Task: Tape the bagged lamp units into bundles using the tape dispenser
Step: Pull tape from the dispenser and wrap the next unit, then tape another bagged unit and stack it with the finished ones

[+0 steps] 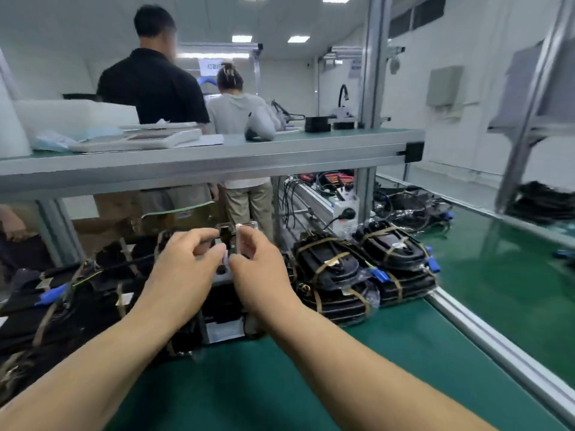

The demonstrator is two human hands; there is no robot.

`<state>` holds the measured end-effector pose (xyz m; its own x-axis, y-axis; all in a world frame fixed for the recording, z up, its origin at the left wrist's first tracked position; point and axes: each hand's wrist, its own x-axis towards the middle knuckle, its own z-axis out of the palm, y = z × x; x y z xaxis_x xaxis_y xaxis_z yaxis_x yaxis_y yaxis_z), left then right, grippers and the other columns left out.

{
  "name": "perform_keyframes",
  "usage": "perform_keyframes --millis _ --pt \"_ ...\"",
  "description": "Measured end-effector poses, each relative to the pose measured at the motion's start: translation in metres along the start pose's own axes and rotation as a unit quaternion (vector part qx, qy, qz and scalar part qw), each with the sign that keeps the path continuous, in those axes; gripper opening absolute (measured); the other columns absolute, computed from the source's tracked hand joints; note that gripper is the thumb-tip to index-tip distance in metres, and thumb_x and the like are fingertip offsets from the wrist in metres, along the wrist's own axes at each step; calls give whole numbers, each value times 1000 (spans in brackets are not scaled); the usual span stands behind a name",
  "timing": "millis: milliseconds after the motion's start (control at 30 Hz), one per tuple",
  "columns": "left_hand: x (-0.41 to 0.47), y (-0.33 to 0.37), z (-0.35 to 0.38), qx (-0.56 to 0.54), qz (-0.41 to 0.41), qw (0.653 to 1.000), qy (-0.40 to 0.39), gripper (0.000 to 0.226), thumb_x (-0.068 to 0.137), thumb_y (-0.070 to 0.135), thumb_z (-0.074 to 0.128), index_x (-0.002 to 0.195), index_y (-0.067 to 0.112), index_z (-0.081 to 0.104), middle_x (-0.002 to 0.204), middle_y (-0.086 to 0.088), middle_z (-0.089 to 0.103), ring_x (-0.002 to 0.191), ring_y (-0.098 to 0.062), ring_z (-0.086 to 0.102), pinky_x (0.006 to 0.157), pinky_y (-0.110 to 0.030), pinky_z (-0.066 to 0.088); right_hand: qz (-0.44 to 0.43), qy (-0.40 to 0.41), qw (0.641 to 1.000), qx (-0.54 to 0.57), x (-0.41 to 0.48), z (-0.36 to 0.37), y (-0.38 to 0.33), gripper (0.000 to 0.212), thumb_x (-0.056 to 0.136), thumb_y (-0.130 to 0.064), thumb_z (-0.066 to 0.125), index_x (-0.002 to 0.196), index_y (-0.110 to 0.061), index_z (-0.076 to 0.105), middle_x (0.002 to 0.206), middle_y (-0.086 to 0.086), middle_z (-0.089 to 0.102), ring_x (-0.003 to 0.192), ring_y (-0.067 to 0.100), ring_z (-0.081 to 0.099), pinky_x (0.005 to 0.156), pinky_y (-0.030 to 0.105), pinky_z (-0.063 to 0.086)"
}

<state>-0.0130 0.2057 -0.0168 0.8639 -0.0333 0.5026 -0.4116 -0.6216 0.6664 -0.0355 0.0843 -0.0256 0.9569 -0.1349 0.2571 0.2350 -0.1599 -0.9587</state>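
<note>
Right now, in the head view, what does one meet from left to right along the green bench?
Dark taped bundles → left hand → tape dispenser → right hand → first taped bundle → second taped bundle, with blue plug → aluminium bench rail.

Factory packing line. A long workbench (389, 353) has a green mat and an aluminium rail edge. Aluminium-profile posts (371, 88) carry an upper shelf (280, 141) over it. Taped bundles (336, 275) of black bagged lamp units with blue connectors are stacked on the bench. A worker in black (149, 85) and a worker in grey (239, 110) stand, backs turned, at a further station. Also here: green-coated floor (513, 275), ceiling light panels (298, 39), grey wall box (443, 85), black extraction arm (343, 94), plugged power strip (345, 216).
</note>
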Motion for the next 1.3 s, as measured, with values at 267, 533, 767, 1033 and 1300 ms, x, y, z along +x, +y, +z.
perform_keyframes --millis 267,533,767,1033,1300 --pt "-20 78 123 -59 -6 993 -106 28 93 23 63 121 18 64 117 -4 61 102 -16 59 92 -32 44 64 104 987 -105 -39 -145 43 53 89 -12 56 141 -21 50 138 -1 58 126 16 54 111 34 40" --pt "-4 91 208 32 -58 988 -136 60 90 40 65 141 13 48 141 -12 43 129 -29 45 106 -35 35 171 174 968 -63 -22 -222 100 57 89 -16 60 144 -15 46 130 4 59 111 18 59 102 38 47" --pt "31 61 225 50 -234 965 -107 69 96 37 56 151 7 27 152 -20 34 134 -39 40 106 -43 36 199 155 964 -87 24 -206 111 75 96 -42 59 153 -6 27 154 13 39 138 31 42 105 38 38" --pt "36 46 238 84 -246 949 -179 59 101 41 46 146 3 36 148 -19 45 133 -36 45 102 -35 36 201 87 940 -262 38 -177 121 49 96 -56 46 133 -23 49 154 0 40 154 22 4 119 58 5" --pt "10 56 201 11 -163 974 -160 34 98 42 53 98 9 59 108 -16 65 91 -26 58 69 -30 36 83 150 973 -154 11 -175 96 57 94 -36 62 146 -22 43 151 -2 43 141 17 37 118 37 28"
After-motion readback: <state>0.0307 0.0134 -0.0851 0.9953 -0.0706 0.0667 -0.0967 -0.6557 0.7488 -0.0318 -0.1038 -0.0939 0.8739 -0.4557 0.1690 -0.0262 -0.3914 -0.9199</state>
